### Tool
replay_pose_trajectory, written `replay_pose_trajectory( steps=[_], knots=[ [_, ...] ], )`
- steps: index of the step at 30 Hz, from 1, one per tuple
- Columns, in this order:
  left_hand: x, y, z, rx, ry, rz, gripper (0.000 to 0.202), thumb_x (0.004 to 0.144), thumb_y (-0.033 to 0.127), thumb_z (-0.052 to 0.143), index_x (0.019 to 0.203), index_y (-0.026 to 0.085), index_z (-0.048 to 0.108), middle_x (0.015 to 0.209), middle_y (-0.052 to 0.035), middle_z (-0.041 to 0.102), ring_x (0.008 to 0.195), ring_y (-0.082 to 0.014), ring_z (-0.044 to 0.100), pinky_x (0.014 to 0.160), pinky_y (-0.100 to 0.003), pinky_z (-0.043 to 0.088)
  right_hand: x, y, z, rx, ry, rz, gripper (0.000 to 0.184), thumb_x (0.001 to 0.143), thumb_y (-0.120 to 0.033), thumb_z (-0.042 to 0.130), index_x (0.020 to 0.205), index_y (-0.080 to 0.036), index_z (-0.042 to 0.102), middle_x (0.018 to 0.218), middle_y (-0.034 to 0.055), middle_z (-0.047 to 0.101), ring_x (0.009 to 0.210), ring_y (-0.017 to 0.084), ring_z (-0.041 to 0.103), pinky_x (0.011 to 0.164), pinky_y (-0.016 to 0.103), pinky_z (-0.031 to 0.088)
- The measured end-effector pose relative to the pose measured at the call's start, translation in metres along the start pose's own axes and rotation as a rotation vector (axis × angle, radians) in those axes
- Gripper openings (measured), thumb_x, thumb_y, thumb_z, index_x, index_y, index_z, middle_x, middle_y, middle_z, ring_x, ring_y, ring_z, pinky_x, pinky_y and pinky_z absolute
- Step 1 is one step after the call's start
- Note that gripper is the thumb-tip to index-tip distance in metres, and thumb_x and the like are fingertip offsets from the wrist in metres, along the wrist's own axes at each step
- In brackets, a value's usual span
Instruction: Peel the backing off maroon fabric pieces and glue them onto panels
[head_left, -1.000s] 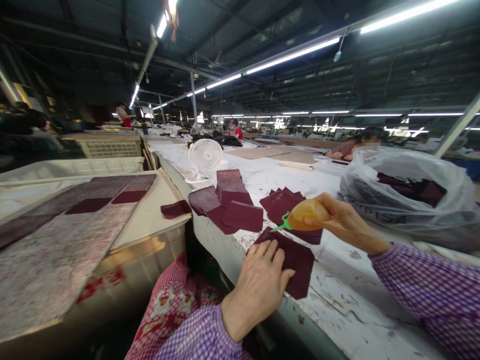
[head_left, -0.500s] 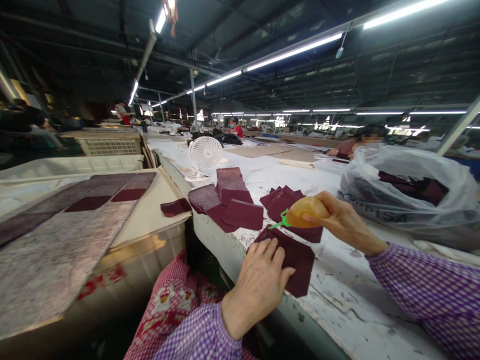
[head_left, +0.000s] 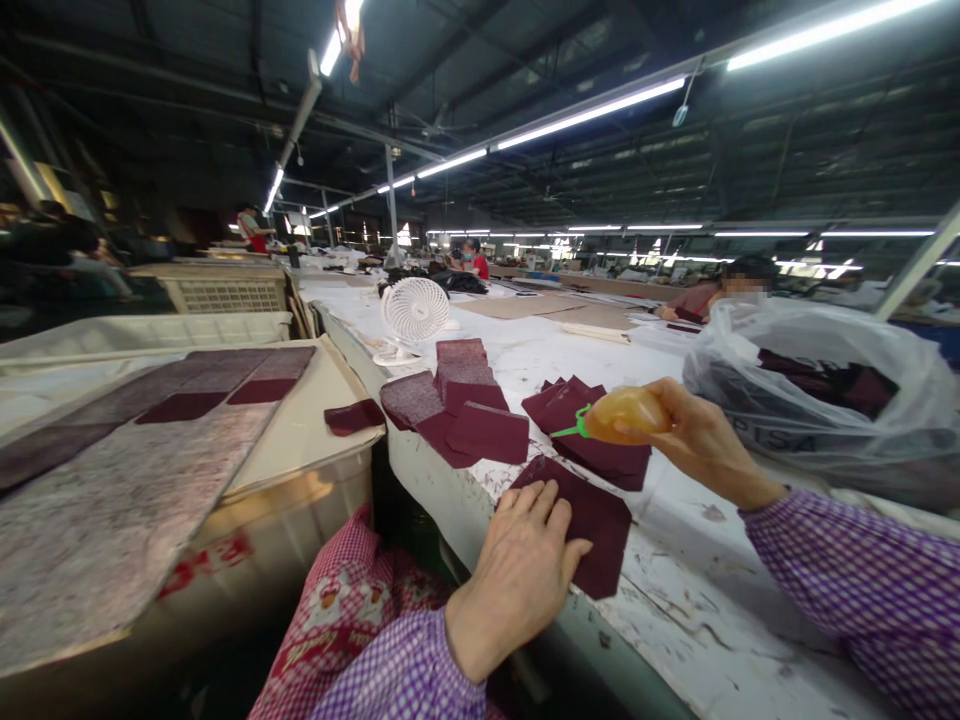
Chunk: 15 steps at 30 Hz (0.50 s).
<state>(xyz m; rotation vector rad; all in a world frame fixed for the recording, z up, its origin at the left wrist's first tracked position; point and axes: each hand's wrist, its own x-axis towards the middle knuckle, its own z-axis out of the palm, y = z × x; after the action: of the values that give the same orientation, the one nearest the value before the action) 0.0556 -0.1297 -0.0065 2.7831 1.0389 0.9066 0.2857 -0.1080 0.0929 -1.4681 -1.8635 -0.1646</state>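
Left hand (head_left: 517,560) spread flat on maroon panel (head_left: 602,525) at lower centre, likely to stop it sliding; right hand (head_left: 697,440) clamped round amber bottle (head_left: 624,415) right of centre, green nozzle (head_left: 580,424) angled down.

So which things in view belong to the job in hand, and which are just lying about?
Seemingly part of the job:
amber squeeze bottle, in the right hand
maroon piece, under the left hand
maroon pieces beyond it, probably

Likely just lying about:
white fan
pale strips farther along the table
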Motion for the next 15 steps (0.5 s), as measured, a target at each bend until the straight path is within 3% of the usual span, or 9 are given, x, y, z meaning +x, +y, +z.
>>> replay_pose_trajectory(
  steps=[4, 10, 15],
  knots=[
    [-0.001, 0.004, 0.003, 0.030, 0.054, -0.042, 0.033, 0.091, 0.035, 0.047, 0.114, 0.013, 0.055, 0.128, -0.0124, 0.053, 0.119, -0.0272, 0.046, 0.098, -0.043, 0.040, 0.002, 0.001, -0.009, 0.135, 0.048, 0.060, 0.032, 0.073, -0.052, 0.063, 0.083, -0.024, 0.049, 0.072, 0.0000, 0.056, 0.063, 0.018, 0.051, 0.057, 0.031, 0.041],
    [-0.004, 0.010, 0.001, 0.077, 0.042, -0.043, 0.028, 0.091, 0.033, 0.047, 0.104, 0.011, 0.059, 0.106, -0.0109, 0.062, 0.099, -0.0244, 0.058, 0.089, -0.041, 0.048, -0.007, -0.024, 0.003, 0.139, -0.121, 0.045, 0.034, 0.070, -0.052, 0.065, 0.079, -0.024, 0.050, 0.067, -0.0006, 0.056, 0.058, 0.018, 0.051, 0.052, 0.030, 0.041],
    [-0.014, 0.010, 0.004, 0.090, 0.127, 0.023, 0.032, 0.092, 0.034, 0.044, 0.106, 0.009, 0.058, 0.116, -0.0142, 0.061, 0.110, -0.0251, 0.055, 0.096, -0.040, 0.045, -0.008, -0.024, 0.008, 0.070, -0.099, -0.024, 0.032, 0.069, -0.049, 0.067, 0.081, -0.024, 0.050, 0.067, -0.0002, 0.057, 0.056, 0.018, 0.050, 0.053, 0.031, 0.040]
  ],
)
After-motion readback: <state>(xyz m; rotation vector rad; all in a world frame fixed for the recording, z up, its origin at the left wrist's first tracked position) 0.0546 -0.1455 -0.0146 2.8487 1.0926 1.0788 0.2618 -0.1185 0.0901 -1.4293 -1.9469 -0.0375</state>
